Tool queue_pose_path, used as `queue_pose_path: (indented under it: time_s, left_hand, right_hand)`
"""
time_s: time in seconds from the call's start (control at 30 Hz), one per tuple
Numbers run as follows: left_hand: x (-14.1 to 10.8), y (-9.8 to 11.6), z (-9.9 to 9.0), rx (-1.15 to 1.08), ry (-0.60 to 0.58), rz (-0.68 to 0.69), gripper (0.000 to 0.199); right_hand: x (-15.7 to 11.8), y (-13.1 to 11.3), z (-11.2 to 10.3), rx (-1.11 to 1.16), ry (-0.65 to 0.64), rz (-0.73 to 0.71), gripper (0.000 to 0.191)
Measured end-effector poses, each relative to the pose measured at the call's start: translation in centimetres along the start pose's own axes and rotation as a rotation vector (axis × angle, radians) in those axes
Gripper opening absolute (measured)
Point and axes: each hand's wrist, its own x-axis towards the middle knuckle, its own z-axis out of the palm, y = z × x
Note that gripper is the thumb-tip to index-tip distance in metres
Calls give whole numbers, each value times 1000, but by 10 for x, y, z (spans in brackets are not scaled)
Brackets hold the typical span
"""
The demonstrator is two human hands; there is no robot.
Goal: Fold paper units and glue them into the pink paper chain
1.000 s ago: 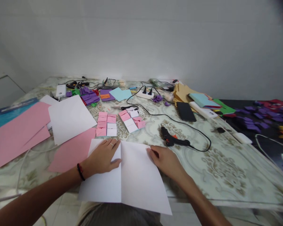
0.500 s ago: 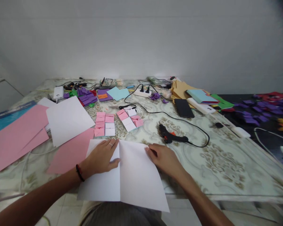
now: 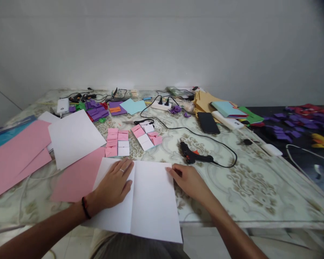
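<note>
One panel of a creased white sheet [image 3: 155, 201] lies beneath the left hand [image 3: 113, 185], palm down and gripping nothing, over the table's [image 3: 294, 201] near edge; the right hand [image 3: 185, 177] pinches its far right corner. Light, bendable and easily creased, it likely handles best by its edges.

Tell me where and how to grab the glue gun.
Probably by the handle, coming from the near right with the right hand: the glue gun lies on its side, handle pointing right, nozzle facing away, cord leaving the handle's end.
</note>
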Motion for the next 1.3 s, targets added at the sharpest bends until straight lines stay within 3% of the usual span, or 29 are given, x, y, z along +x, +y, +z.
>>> queue_pose_path:
  time_s: [0.27, 0.8, 1.3]
  left_hand:
    - [-2, -3, 8, -48, -2, 11, 61]
    - [0, 0, 7, -7, -30, 11, 58]
    - [-1, 0, 7, -17, -35, 8, 59]
  right_hand:
    - [-21, 0, -2, 169, -110, 52, 41]
    - [-32, -5, 5, -27, -82, 34, 34]
    - [-33, -1, 5, -2, -97, 34, 33]
